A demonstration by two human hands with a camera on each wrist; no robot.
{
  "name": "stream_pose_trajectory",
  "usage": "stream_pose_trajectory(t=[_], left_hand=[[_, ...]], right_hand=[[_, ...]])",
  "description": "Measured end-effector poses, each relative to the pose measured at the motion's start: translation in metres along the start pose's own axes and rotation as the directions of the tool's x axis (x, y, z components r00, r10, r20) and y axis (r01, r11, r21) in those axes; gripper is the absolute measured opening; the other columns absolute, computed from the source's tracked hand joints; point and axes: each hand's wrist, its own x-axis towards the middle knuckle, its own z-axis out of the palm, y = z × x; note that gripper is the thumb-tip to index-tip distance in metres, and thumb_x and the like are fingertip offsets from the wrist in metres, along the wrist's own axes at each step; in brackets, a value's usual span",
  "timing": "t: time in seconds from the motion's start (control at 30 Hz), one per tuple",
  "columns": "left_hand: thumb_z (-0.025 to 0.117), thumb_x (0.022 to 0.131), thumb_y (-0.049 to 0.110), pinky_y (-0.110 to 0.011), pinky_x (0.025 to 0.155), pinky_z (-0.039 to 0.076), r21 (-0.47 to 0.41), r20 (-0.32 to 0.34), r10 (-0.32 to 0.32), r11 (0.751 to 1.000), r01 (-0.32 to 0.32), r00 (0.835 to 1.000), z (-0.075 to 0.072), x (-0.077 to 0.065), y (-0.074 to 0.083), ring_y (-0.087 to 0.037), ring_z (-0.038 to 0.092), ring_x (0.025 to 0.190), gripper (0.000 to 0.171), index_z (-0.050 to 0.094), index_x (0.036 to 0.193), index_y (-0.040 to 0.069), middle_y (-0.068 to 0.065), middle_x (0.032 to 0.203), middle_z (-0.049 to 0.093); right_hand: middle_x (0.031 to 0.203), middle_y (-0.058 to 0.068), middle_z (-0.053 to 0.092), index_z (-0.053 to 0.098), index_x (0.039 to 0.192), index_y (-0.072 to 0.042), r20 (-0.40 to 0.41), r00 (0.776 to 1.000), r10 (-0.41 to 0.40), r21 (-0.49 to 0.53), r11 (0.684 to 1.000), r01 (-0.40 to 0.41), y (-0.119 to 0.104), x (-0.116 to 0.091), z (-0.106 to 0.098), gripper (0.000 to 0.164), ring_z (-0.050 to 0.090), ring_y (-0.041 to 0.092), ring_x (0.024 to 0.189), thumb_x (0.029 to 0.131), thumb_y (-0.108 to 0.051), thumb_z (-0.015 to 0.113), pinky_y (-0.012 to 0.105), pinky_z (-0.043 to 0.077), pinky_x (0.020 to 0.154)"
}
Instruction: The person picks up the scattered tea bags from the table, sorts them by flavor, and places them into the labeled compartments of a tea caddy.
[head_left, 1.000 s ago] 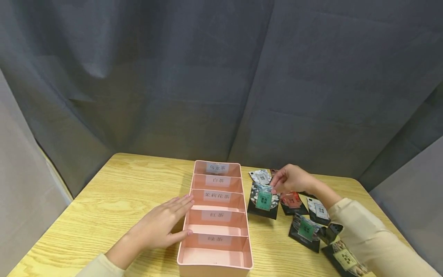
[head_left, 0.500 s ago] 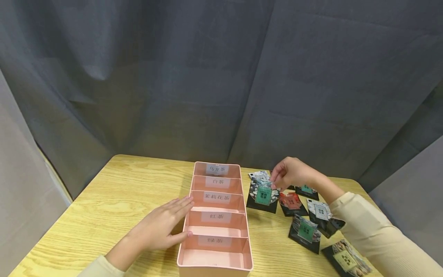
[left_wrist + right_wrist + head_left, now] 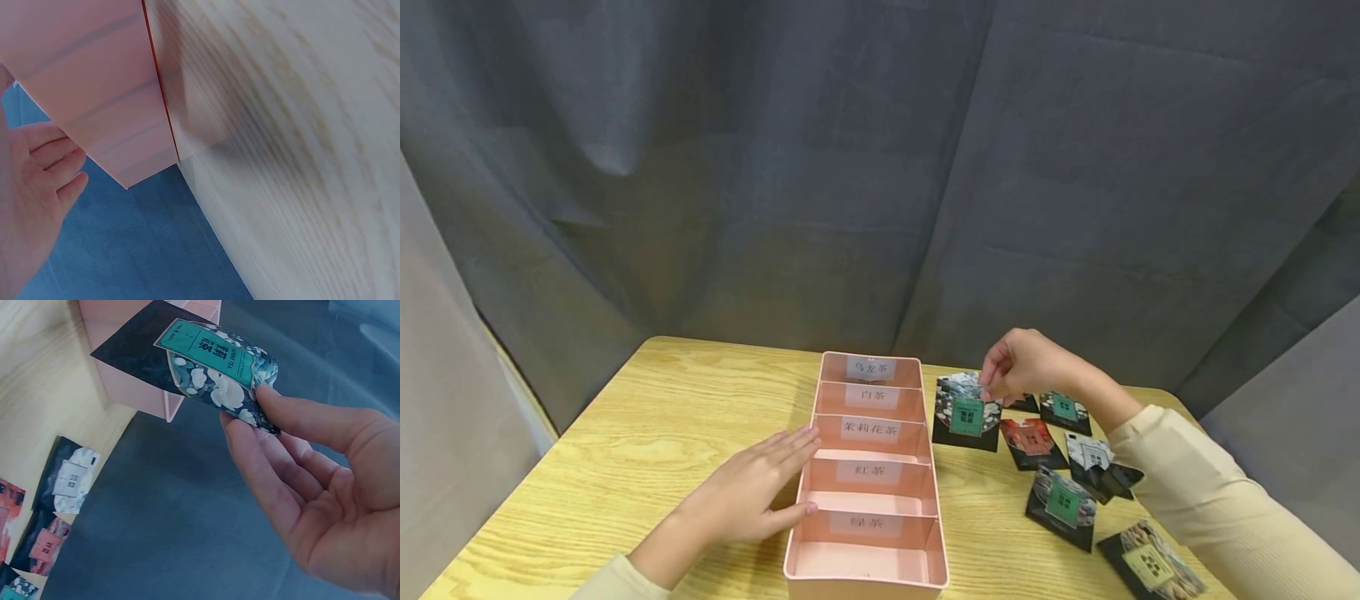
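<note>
One jasmine sachet (image 3: 966, 418) hangs right of centre in the head view, label outward, just right of the pink box (image 3: 865, 588) and apart from its rim; the right hand (image 3: 1033, 367) clamps it between thumb and fingers near its upper right corner, and the right wrist view shows the packet bowing slightly at that pinch; the left hand (image 3: 741, 490), lower left of centre, lies with straight fingers and thumb spread apart, touching the box's left rim and gripping nothing; that pinch looks like the weak point; with so little of the packet caught, it could swing or twist, and a loosened thumb would probably drop it on the wooden table (image 3: 625, 467); its dark lower end hangs beside the box, so a shift leftward without enough height might knock the right rim and bend the packet or jolt the box; uneven pressure from the left hand could also slide the box, since nothing visible braces its right side; toward the lower right, the pale sleeve (image 3: 1217, 492) passes close to the white sachet (image 3: 1088, 454) and the yellow-labelled sachet (image 3: 1150, 567), so a lowered forearm could drag either of them across the table.
</note>
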Motion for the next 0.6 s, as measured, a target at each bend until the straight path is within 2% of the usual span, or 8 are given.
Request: stream_pose_trajectory(t=[0.23, 0.6], left_hand=[[0.058, 0.091, 0.043, -0.044, 0.110, 0.045, 0.000, 0.000, -0.005, 1.000, 0.005, 1.000, 0.000, 0.000, 0.000, -0.030, 0.049, 0.134, 0.065, 0.050, 0.137, -0.003, -0.019, 0.143, 0.051], [0.056, 0.093, 0.044, -0.045, 0.111, 0.044, -0.010, 0.011, -0.014, 1.000, 0.014, 1.000, 0.002, 0.002, -0.001, -0.030, 0.049, 0.135, 0.065, 0.050, 0.137, -0.003, -0.019, 0.144, 0.050]], right_hand=[[0.072, 0.004, 0.074, 0.073, 0.079, -0.005, -0.016, 1.000, -0.025, -0.065, 0.998, 0.024, -0.013, 0.003, -0.003, 0.003, 0.061, 0.011, 0.053, 0.080, -0.007, 0.074, 0.027, 0.054, 0.053], [0.075, 0.005, 0.075, 0.072, 0.079, -0.005, -0.001, 0.997, -0.077, -0.073, 0.994, 0.077, -0.026, 0.010, -0.002, 0.004, 0.068, 0.011, 0.059, 0.081, -0.008, 0.074, 0.027, 0.058, 0.056]])
